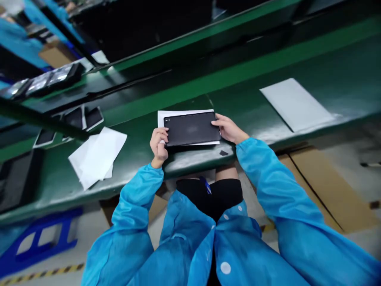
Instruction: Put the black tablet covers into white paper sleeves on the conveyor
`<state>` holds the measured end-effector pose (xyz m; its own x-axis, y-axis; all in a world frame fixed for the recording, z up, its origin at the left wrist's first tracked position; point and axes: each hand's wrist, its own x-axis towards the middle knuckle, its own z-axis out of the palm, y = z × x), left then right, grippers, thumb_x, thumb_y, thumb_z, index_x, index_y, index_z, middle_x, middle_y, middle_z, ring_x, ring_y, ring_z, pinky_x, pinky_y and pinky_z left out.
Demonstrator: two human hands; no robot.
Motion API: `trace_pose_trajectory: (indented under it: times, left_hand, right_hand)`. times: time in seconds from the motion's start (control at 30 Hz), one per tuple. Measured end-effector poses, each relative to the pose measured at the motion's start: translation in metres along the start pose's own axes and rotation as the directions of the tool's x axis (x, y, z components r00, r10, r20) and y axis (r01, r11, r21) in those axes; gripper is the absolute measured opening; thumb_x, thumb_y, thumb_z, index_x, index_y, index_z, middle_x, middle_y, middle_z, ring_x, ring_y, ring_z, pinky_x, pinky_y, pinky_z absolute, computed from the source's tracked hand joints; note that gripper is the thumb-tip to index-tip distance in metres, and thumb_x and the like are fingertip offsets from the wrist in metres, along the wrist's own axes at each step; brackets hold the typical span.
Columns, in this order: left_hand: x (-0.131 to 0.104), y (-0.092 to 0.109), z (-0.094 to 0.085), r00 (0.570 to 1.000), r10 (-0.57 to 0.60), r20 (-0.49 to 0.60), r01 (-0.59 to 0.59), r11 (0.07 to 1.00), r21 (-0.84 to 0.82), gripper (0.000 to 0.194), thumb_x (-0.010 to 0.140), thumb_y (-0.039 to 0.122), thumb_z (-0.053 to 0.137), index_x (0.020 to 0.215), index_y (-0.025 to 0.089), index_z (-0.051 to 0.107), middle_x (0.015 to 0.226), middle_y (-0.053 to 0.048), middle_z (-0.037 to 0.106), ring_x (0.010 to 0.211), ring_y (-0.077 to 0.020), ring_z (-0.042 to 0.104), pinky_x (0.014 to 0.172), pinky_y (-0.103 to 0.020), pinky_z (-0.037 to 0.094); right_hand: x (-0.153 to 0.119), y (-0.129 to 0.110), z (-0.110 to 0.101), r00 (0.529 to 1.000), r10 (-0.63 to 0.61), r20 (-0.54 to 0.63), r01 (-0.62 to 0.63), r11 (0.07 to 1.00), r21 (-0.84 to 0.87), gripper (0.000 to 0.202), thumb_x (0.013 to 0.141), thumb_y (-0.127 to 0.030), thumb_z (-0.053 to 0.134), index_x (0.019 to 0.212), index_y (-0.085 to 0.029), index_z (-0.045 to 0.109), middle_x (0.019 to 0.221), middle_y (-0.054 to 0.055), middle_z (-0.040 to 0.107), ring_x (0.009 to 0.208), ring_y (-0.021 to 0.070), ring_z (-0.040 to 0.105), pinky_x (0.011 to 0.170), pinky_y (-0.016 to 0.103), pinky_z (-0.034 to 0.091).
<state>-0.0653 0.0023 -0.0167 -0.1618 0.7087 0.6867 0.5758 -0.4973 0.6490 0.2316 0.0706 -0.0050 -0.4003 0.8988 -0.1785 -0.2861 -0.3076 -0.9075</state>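
Observation:
A black tablet [192,129] lies back side up between my two hands, its camera at the upper left corner. My left hand [159,145] grips its left edge, fingers curled. At the opposite end my right hand [228,128] holds the right edge, with the thumb on top of the back. Beneath the tablet, a white sheet [160,115] sticks out at the top and left. A small dark piece [224,153] rests near the bench edge, just below the tablet.
The green bench [143,147] carries loose white sheets [99,157] on the left and a flat white sheet or pad [297,105] on the right. Farther left are several dark tablets [74,118] and a black tray [19,178]. Cardboard [333,186] lies below, right.

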Motion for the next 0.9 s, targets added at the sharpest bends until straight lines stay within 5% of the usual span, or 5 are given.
trace_pose_trajectory:
  times: [0.17, 0.27, 0.43, 0.7, 0.9]
  left_hand:
    - [-0.005, -0.024, -0.041, 0.980, -0.092, -0.177, 0.078, 0.994, -0.082, 0.053, 0.101, 0.070, 0.043, 0.081, 0.025, 0.061, 0.105, -0.011, 0.062, 0.115, -0.0326, 0.067, 0.100, -0.051, 0.058]
    - [0.000, -0.042, -0.046, 0.917, -0.335, -0.215, 0.283, 0.929, -0.241, 0.043, 0.096, 0.069, 0.064, 0.107, 0.027, 0.066, 0.119, -0.009, 0.063, 0.121, -0.0279, 0.067, 0.093, -0.039, 0.059]
    - [0.011, -0.062, -0.046, 0.770, -0.638, -0.004, 0.537, 0.651, -0.536, 0.058, 0.081, 0.057, 0.091, 0.125, 0.030, 0.065, 0.115, -0.003, 0.072, 0.110, -0.0214, 0.073, 0.095, -0.032, 0.060]
    - [0.037, -0.075, -0.072, 0.591, -0.652, 0.475, 0.804, 0.425, -0.417, 0.042, 0.081, 0.050, 0.096, 0.098, 0.020, 0.074, 0.086, -0.002, 0.078, 0.084, -0.0193, 0.079, 0.085, -0.034, 0.068]
    - [0.040, -0.083, -0.077, 0.629, -0.650, 0.427, 0.777, 0.503, -0.378, 0.055, 0.069, 0.062, 0.100, 0.092, 0.020, 0.074, 0.081, -0.002, 0.075, 0.072, -0.0170, 0.072, 0.073, -0.032, 0.063]
  right_hand:
    - [0.036, 0.003, 0.025, 0.994, 0.030, 0.103, -0.018, 0.993, -0.115, 0.053, 0.060, -0.030, 0.090, 0.107, -0.025, 0.065, 0.107, 0.002, 0.083, 0.099, 0.0227, 0.081, 0.089, 0.036, 0.069]
    - [0.064, 0.004, 0.035, 0.997, 0.007, 0.079, 0.007, 0.983, -0.182, 0.040, 0.067, -0.035, 0.085, 0.102, -0.026, 0.066, 0.104, 0.002, 0.082, 0.101, 0.0256, 0.080, 0.086, 0.039, 0.070]
    - [0.103, 0.011, 0.041, 0.995, -0.099, 0.000, 0.096, 0.972, -0.215, 0.026, 0.074, -0.037, 0.082, 0.093, -0.027, 0.066, 0.103, 0.003, 0.081, 0.111, 0.0305, 0.078, 0.093, 0.046, 0.069]
    - [0.115, 0.003, 0.034, 0.992, -0.111, -0.059, 0.096, 0.972, -0.215, 0.024, 0.077, -0.036, 0.076, 0.097, -0.026, 0.067, 0.094, 0.004, 0.078, 0.085, 0.0235, 0.072, 0.085, 0.042, 0.064]
    - [0.117, -0.006, 0.034, 0.998, -0.035, -0.053, 0.025, 0.983, -0.180, 0.025, 0.074, -0.035, 0.081, 0.095, -0.026, 0.072, 0.091, 0.005, 0.076, 0.080, 0.0223, 0.069, 0.073, 0.039, 0.059]
